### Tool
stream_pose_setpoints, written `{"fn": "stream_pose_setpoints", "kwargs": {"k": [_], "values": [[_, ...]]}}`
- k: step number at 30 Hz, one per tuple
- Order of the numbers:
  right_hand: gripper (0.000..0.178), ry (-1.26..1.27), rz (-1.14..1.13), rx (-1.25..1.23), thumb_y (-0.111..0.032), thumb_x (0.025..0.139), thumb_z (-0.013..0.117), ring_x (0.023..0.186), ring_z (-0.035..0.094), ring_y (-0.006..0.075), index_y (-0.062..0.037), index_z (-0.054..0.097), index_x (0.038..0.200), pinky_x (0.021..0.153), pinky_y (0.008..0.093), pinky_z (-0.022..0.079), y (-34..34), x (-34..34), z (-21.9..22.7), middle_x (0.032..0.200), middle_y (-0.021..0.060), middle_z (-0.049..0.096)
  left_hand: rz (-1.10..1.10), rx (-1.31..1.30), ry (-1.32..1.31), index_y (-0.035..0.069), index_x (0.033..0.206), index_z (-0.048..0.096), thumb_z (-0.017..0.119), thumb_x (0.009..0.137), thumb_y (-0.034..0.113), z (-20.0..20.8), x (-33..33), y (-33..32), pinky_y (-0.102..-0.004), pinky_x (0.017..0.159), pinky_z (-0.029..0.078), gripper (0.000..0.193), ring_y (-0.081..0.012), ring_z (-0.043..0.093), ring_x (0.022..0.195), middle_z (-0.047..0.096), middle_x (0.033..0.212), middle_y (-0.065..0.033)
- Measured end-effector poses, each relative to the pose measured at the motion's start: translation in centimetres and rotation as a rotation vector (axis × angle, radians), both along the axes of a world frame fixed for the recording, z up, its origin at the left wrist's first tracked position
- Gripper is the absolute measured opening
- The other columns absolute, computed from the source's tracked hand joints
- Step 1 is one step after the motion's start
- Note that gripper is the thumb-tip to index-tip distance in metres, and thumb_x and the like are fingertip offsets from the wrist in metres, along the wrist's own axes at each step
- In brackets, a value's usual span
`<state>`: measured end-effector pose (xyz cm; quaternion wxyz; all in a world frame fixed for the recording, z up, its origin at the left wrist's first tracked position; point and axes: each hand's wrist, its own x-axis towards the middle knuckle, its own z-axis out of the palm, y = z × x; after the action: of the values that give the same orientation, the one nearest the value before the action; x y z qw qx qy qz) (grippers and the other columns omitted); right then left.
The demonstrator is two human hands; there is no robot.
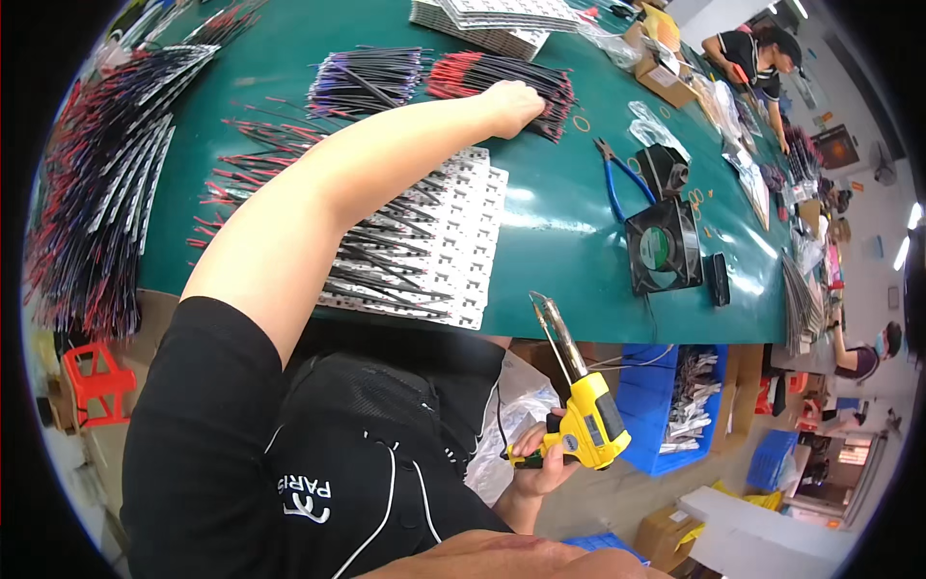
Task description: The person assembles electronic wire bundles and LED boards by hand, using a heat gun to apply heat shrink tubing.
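My left hand (514, 108) reaches across the table, its fingers curled down onto a pile of black wires with red ends (473, 72). Beside that pile lies a bundle of black wires with purple ends (362, 82). Low in front of the table, my right hand (545, 465) grips a yellow soldering gun (590, 425), its metal tip pointing up toward the table edge. Under my left forearm are white panels (468, 241) of small repeated boards, with black wires lying across them and red ends sticking out to the left.
Blue-handled pliers (617, 183) and a black fan (666, 249) lie on the green table (550, 251). More wired panels (125, 183) are heaped at the left, and white panels (482, 39) are stacked at the back. A blue bin (656, 386) stands below. Other people (757, 63) work farther right.
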<state>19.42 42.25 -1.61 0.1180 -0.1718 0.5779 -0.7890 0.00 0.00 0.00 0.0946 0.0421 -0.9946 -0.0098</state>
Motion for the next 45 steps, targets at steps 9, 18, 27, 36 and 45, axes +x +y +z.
{"fn": "stream_pose_setpoints", "kwargs": {"k": [9, 18, 27, 36, 45], "values": [[0.048, -0.132, -0.074, 0.014, -0.021, 0.083, 0.054, 0.046, 0.047, 0.0154, 0.0125, 0.04, 0.114, 0.044, 0.0245, 0.043, 0.3, -0.7, -0.4, 0.058, 0.0105, 0.048, -0.08, 0.051, 0.034, 0.001, 0.096, 0.052, 0.052, 0.073, 0.0, -0.4, -1.2, -0.5, -0.0441, 0.084, 0.045, 0.023, -0.0366, 0.053, 0.099, 0.055, 0.097, -0.0193], [0.025, -0.15, -0.033, -0.064, -0.003, 0.086, 0.05, 0.058, 0.054, 0.0121, 0.0014, 0.048, 0.11, 0.054, 0.026, 0.048, 1.1, 0.4, 0.4, 0.069, 0.0064, 0.054, -0.123, 0.05, 0.227, -0.001, 0.097, 0.044, 0.043, 0.071, -0.007, -3.4, -0.6, -2.7, -0.0446, 0.084, 0.041, 0.027, -0.0388, 0.048, 0.098, 0.05, 0.099, -0.0222], [0.029, -0.146, 0.052, -0.044, -0.001, 0.083, 0.054, 0.057, 0.054, 0.0099, 0.0024, 0.047, 0.111, 0.051, 0.0235, 0.047, 1.4, 0.3, 0.2, 0.08, 0.0063, 0.055, 0.042, 1.082, 0.657, 0.004, 0.109, 0.054, 0.043, 0.096, 0.018, 3.3, 1.2, -5.6, -0.0226, 0.068, 0.042, 0.021, -0.0075, 0.05, 0.071, 0.053, 0.081, 0.0008], [0.014, -0.167, 0.009, -0.061, -0.002, 0.084, 0.048, 0.054, 0.054, 0.0145, 0.0023, 0.052, 0.097, 0.052, 0.0259, 0.045, 1.7, 0.5, -0.1, 0.066, 0.0084, 0.056, -0.188, 1.519, 0.507, 0.002, 0.117, 0.047, 0.047, 0.096, 0.019, 4.6, 5.9, -1.9, -0.0297, 0.084, 0.044, 0.027, -0.0147, 0.055, 0.091, 0.057, 0.095, -0.0048], [0.044, -0.019, 0.086, -0.045, -0.013, 0.084, 0.05, 0.05, 0.05, 0.0154, 0.0094, 0.036, 0.119, 0.043, 0.0259, 0.045, 0.6, -0.1, 0.1, 0.097, 0.0225, 0.053, -0.071, 1.551, 0.479, 0.007, 0.11, 0.053, 0.051, 0.094, 0.028, 4.3, 7.4, -1.2, -0.0245, 0.078, 0.045, 0.026, -0.0098, 0.056, 0.085, 0.06, 0.088, -0.0016]]}}
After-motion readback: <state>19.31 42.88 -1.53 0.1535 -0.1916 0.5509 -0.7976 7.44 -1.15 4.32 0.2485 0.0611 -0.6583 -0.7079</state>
